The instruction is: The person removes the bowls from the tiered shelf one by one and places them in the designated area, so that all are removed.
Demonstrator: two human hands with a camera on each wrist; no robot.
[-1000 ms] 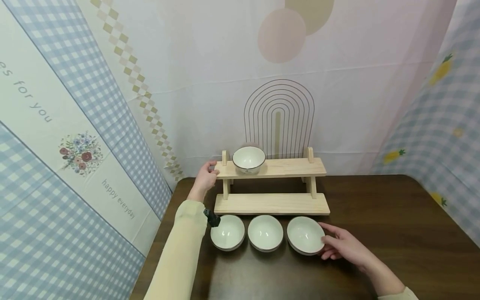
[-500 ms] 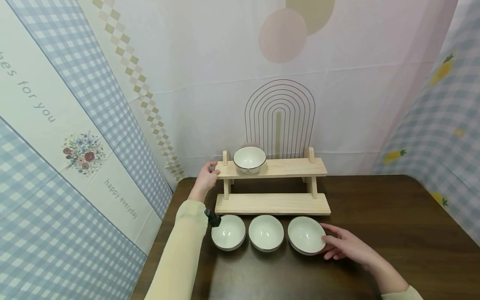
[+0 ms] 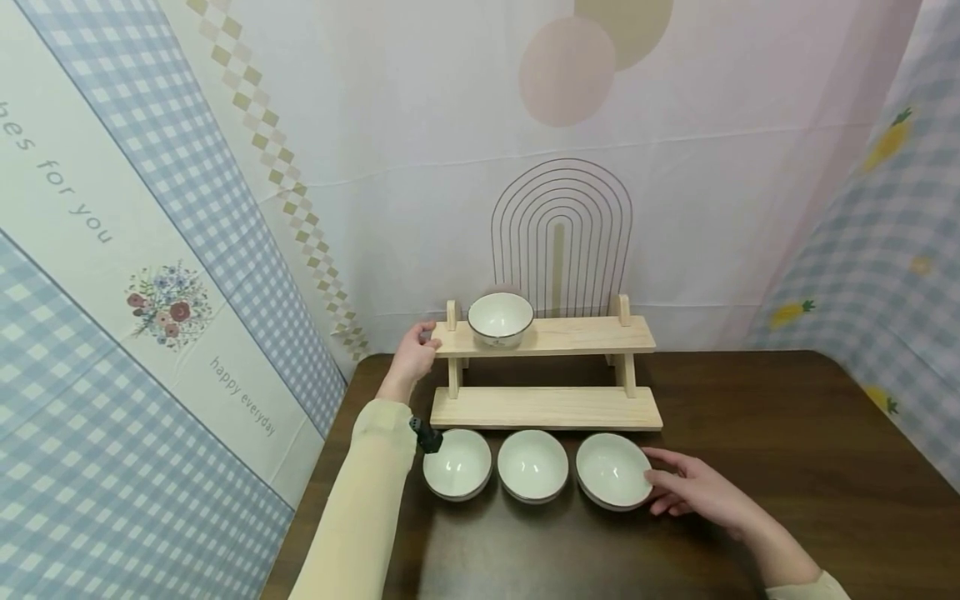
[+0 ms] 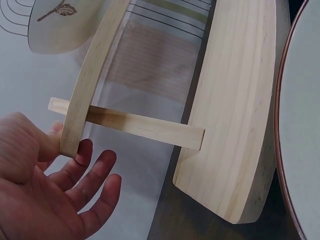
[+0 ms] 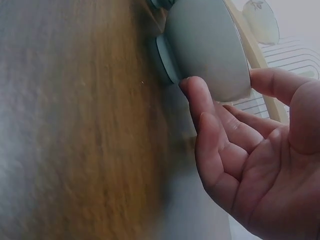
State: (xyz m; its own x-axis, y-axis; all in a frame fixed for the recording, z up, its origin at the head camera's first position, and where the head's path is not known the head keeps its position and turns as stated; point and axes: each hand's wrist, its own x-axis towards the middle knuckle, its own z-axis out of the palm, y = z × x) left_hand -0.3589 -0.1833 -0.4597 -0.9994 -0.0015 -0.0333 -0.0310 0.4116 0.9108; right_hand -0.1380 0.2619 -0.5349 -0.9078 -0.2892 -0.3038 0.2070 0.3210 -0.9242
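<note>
A two-tier wooden shelf (image 3: 585, 334) stands at the back of the table. My left hand (image 3: 412, 357) pinches the left end of its upper board; in the left wrist view the thumb is on one side of the board (image 4: 80, 100), and the other fingers are loosely bent. A white bowl (image 3: 501, 319) with a dark rim sits on the upper tier, left of centre. Along the front of the shelf stand a left bowl (image 3: 459, 467), a middle bowl (image 3: 532, 467) and a right bowl (image 3: 613, 472). My right hand (image 3: 701, 493) holds the right bowl, thumb at the rim, fingers against its side.
The dark wooden table (image 3: 750, 400) extends to the right of the shelf and in front of the bowls. Behind it hangs a pale printed cloth (image 3: 405, 233), with checked cloth on both sides. A small black device (image 3: 425, 435) on the left wrist overlaps the left bowl.
The head view has shifted very slightly. Both hands, the shelf and the bowls keep the same places relative to one another.
</note>
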